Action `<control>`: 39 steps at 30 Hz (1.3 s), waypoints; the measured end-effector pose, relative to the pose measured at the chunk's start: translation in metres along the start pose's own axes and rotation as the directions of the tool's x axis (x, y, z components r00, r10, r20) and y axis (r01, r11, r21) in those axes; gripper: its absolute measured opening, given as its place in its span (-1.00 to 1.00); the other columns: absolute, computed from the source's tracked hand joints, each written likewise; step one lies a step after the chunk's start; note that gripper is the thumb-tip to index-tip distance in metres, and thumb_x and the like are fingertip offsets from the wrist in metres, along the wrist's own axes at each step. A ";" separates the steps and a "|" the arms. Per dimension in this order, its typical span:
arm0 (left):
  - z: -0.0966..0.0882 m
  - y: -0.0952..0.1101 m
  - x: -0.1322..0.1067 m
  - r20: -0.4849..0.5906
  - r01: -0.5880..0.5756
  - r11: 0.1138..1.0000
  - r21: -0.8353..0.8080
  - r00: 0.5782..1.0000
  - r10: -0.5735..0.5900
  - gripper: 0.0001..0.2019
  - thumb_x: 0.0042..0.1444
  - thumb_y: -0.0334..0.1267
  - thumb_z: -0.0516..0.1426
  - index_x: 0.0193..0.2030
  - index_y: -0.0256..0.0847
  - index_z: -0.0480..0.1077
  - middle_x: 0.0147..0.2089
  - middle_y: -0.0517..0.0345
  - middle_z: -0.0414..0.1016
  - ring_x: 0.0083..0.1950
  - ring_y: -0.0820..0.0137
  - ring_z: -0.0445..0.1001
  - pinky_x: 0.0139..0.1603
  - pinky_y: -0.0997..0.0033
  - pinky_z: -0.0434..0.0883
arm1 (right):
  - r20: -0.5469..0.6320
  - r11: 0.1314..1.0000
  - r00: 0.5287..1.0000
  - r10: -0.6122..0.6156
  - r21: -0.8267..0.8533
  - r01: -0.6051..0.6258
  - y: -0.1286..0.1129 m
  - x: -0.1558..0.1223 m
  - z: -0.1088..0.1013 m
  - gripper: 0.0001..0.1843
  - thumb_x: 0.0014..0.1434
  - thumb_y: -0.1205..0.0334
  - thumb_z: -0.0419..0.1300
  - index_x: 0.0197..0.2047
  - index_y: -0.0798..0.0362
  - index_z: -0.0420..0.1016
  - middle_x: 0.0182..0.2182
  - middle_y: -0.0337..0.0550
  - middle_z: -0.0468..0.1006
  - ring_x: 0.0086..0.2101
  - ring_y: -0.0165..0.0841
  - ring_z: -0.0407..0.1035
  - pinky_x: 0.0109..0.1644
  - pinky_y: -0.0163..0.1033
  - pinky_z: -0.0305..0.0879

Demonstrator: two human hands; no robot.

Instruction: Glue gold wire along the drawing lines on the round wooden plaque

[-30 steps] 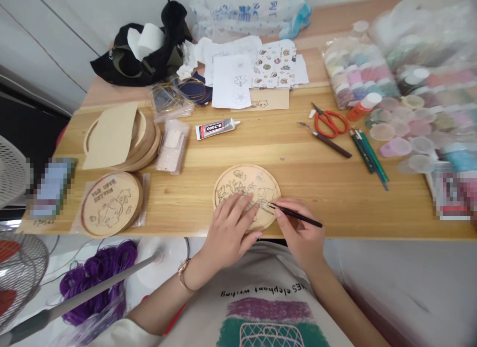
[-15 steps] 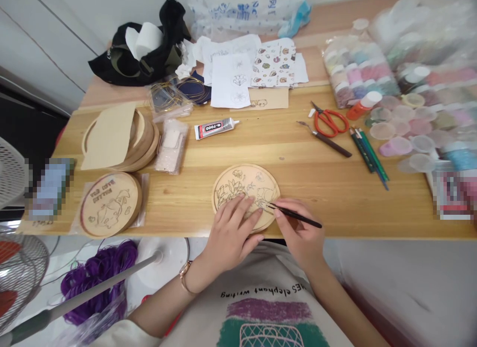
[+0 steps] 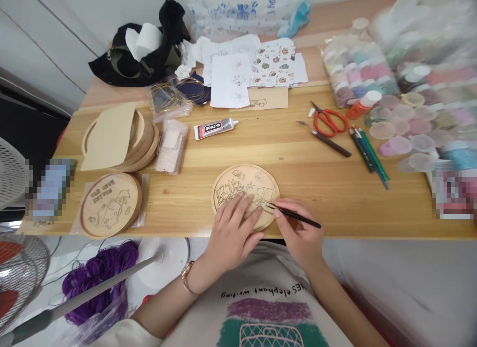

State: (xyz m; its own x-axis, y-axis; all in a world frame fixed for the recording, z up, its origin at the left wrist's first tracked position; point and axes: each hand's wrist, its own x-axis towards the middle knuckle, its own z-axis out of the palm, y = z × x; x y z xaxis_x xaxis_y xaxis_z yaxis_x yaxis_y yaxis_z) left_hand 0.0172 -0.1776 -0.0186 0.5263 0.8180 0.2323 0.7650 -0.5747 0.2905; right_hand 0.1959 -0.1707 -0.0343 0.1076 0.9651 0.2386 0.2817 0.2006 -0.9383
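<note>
A round wooden disc (image 3: 249,184) with line drawings of flowers lies near the table's front edge. My left hand (image 3: 231,232) rests flat on its near half, fingers spread and pressing it down. My right hand (image 3: 300,230) pinches a thin black tool (image 3: 298,216), whose tip touches the disc's right side beside my left fingertips. A watch sits on my left wrist.
A second drawn disc (image 3: 110,204) and a stack of wooden rounds (image 3: 143,138) lie at the left. A glue tube (image 3: 214,128), red scissors (image 3: 330,121), pencils (image 3: 368,153), paper sheets (image 3: 231,78) and many small lidded pots (image 3: 410,133) fill the back and right. A fan (image 3: 18,267) stands lower left.
</note>
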 end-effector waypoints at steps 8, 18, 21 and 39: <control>-0.001 0.001 0.000 -0.013 -0.021 0.997 0.072 1.000 0.022 -0.60 0.32 -0.08 -0.03 0.16 -0.26 0.34 0.27 -0.17 0.28 0.31 0.02 0.14 0.25 -0.02 0.16 | -0.001 1.000 1.000 -0.003 -0.008 0.003 0.000 0.000 0.001 -0.85 0.17 0.34 0.22 -0.18 -0.06 0.53 -0.23 -0.15 0.59 -0.17 -0.28 0.48 -0.07 -0.11 0.46; 0.008 0.009 -0.004 -0.031 -0.016 0.994 0.109 0.999 0.019 -0.59 0.32 -0.10 -0.04 0.19 -0.24 0.32 0.25 -0.18 0.31 0.31 0.03 0.15 0.23 0.01 0.16 | 0.008 1.000 1.000 0.005 -0.004 -0.005 0.001 -0.001 0.000 -0.84 0.18 0.33 0.22 -0.17 -0.07 0.53 -0.21 -0.15 0.59 -0.16 -0.28 0.48 -0.07 -0.11 0.46; 0.008 0.010 -0.002 -0.037 -0.009 0.995 0.102 0.999 0.012 -0.59 0.31 -0.08 -0.03 0.17 -0.26 0.34 0.25 -0.20 0.30 0.30 0.01 0.16 0.23 -0.01 0.16 | 0.001 1.000 1.000 0.004 0.003 -0.004 0.001 -0.001 0.000 -0.85 0.17 0.32 0.22 -0.17 -0.06 0.54 -0.22 -0.15 0.59 -0.17 -0.28 0.48 -0.08 -0.12 0.46; -0.020 -0.002 0.012 -0.324 0.243 0.751 -0.613 0.790 -0.520 -0.92 0.12 -0.32 0.21 -0.38 -0.20 0.40 -0.27 0.12 0.52 -0.20 0.39 0.51 -0.11 0.34 0.47 | -0.039 1.000 0.999 0.011 0.030 -0.010 0.003 -0.001 0.002 -0.90 0.16 0.28 0.24 -0.22 -0.04 0.55 -0.25 -0.11 0.59 -0.18 -0.27 0.49 -0.13 -0.13 0.48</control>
State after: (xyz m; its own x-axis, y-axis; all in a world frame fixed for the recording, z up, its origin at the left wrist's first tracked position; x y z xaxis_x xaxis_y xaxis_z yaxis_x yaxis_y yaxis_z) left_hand 0.0147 -0.1665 0.0018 -0.1023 0.9373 0.3333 0.4752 -0.2483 0.8441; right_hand 0.1949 -0.1704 -0.0377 0.1481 0.9600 0.2376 0.2521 0.1956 -0.9477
